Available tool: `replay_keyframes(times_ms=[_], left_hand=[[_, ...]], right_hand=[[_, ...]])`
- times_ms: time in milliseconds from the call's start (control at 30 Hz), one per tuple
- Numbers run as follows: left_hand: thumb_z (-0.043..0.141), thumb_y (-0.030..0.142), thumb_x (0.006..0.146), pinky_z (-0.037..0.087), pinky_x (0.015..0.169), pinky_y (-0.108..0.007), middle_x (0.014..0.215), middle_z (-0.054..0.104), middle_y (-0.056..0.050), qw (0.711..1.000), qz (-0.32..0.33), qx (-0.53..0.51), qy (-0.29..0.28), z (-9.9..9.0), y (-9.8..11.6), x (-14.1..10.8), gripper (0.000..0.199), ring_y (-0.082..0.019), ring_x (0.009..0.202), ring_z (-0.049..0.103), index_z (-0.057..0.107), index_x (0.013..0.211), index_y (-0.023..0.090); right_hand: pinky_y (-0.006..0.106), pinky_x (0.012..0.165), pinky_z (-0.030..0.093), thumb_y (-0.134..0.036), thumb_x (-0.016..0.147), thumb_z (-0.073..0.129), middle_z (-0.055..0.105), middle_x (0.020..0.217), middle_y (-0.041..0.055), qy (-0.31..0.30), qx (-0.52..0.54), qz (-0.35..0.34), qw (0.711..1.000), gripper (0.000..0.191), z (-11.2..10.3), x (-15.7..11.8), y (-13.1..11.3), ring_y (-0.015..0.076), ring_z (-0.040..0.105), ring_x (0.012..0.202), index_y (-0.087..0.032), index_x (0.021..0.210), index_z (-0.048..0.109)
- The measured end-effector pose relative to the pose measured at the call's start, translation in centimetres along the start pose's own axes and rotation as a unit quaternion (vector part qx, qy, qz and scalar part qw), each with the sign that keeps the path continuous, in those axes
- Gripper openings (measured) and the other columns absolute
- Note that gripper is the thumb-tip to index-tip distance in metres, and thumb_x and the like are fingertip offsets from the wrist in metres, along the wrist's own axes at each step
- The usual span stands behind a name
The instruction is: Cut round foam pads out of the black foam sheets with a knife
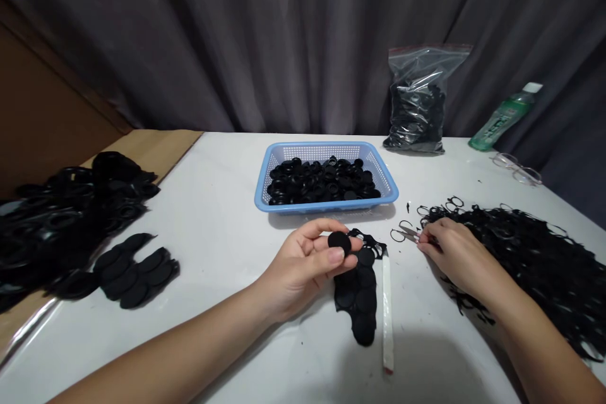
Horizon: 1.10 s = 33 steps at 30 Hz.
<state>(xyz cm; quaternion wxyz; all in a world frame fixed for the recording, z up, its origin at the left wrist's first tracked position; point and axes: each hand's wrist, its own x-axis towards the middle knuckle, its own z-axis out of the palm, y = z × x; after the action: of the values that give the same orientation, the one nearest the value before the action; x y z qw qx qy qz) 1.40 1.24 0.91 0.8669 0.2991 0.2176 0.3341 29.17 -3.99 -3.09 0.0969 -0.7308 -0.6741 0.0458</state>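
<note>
My left hand (307,259) pinches a round black disc (339,240) between thumb and fingers, held up over the table. Below and beside that hand lies a black sheet of joined discs (363,293), with a cut-out lacy strip at its top. My right hand (440,240) is closed round a small metal tool (409,232) with two pointed blades, apart at the tips; its handle is hidden. Thin black ring offcuts (398,236) lie by the blades. To the right of the black sheet is a narrow white stick (387,315).
A blue basket (326,207) holds many black round pieces. Black scraps (525,259) are heaped at right, black sheets (71,221) at left beside some disc sheets (135,271). Behind stand a zip bag (416,107) and a green bottle (504,117), near glasses (518,169).
</note>
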Motion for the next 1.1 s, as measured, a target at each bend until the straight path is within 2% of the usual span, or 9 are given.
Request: replay_keyframes(times_ms=[100,233,333,500,633,767,833,933,1100], left_hand=[[0.086,0.018,0.063,0.057,0.073,-0.017,0.081,0.078,-0.002,0.999,0.013,0.02,0.023,0.3,0.0,0.0,0.027,-0.008,0.065,0.071,0.067,0.083,0.018],[0.087,0.019,0.06,0.058,0.071,-0.019,0.078,0.077,-0.002,0.999,0.022,0.034,0.026,0.8,0.1,0.0,0.029,-0.01,0.066,0.071,0.067,0.08,0.017],[0.086,0.018,0.061,0.057,0.07,-0.018,0.078,0.077,-0.002,0.998,0.036,0.051,0.025,0.9,0.0,0.0,0.027,-0.01,0.067,0.071,0.066,0.079,0.016],[0.084,0.013,0.064,0.057,0.066,-0.016,0.077,0.077,-0.001,0.99,0.049,0.116,0.063,0.7,-0.6,-0.2,0.023,-0.009,0.065,0.071,0.065,0.077,0.015],[0.082,0.012,0.066,0.057,0.066,-0.016,0.078,0.078,0.0,0.988,0.042,0.126,0.077,0.7,-1.4,-0.3,0.021,-0.009,0.067,0.072,0.063,0.075,0.016],[0.079,0.008,0.068,0.057,0.072,-0.016,0.083,0.078,0.0,0.987,0.064,0.124,0.074,1.1,-1.7,-0.3,0.017,-0.009,0.074,0.073,0.067,0.074,0.017],[0.08,0.006,0.067,0.057,0.073,-0.016,0.085,0.078,0.0,0.987,0.072,0.128,0.066,1.3,-1.7,-0.3,0.017,-0.009,0.075,0.073,0.07,0.074,0.018],[0.081,0.006,0.064,0.058,0.072,-0.016,0.087,0.078,0.0,0.986,0.067,0.146,0.055,1.5,-1.6,-0.4,0.019,-0.01,0.074,0.073,0.075,0.075,0.021],[0.078,0.005,0.066,0.059,0.07,-0.015,0.088,0.078,0.001,0.984,0.055,0.165,0.035,1.6,-1.7,-0.5,0.023,-0.011,0.075,0.073,0.078,0.078,0.025]], right_hand=[[0.033,0.063,0.04,-0.021,0.082,0.05,0.061,0.074,0.0063,-0.013,0.021,-0.013,1.0,0.014,-0.1,0.0,-0.1,0.023,0.057,0.071,-0.021,0.069,0.056],[0.03,0.06,0.041,-0.024,0.082,0.051,0.062,0.074,0.0034,-0.043,0.052,0.011,0.998,0.008,-0.8,0.1,-0.7,0.0213,0.058,0.069,-0.021,0.088,0.055],[0.031,0.063,0.042,-0.024,0.084,0.047,0.061,0.074,0.0045,-0.058,0.058,0.015,0.996,0.009,-1.5,0.1,-0.9,0.0216,0.058,0.07,-0.021,0.08,0.053],[0.032,0.069,0.044,-0.027,0.086,0.045,0.063,0.087,0.0083,0.101,0.095,-0.009,0.99,0.01,-2.6,-0.3,-1.1,0.0232,0.061,0.082,-0.022,0.077,0.046],[0.026,0.054,0.043,-0.037,0.092,0.048,0.06,0.068,0.0004,0.135,0.221,0.008,0.966,0.016,-3.0,-1.5,-2.9,0.0157,0.059,0.058,-0.023,0.083,0.044],[0.023,0.045,0.038,-0.06,0.095,0.025,0.052,0.06,-0.0029,0.108,0.305,-0.146,0.935,0.047,-3.3,-2.9,-5.6,0.0126,0.049,0.049,-0.021,0.101,0.05],[0.021,0.046,0.036,-0.057,0.098,0.019,0.052,0.06,-0.0022,0.098,0.302,-0.205,0.926,0.052,-3.6,-3.3,-6.7,0.0106,0.048,0.049,-0.02,0.089,0.054],[0.021,0.049,0.034,-0.044,0.101,0.026,0.051,0.055,-0.0018,0.137,0.231,-0.236,0.934,0.049,-3.9,-3.7,-7.6,0.0089,0.047,0.048,-0.017,0.07,0.053],[0.023,0.047,0.03,-0.04,0.102,0.025,0.047,0.045,-0.0027,0.183,0.143,-0.239,0.943,0.058,-3.9,-3.7,-8.3,0.0083,0.043,0.041,-0.016,0.059,0.056]])
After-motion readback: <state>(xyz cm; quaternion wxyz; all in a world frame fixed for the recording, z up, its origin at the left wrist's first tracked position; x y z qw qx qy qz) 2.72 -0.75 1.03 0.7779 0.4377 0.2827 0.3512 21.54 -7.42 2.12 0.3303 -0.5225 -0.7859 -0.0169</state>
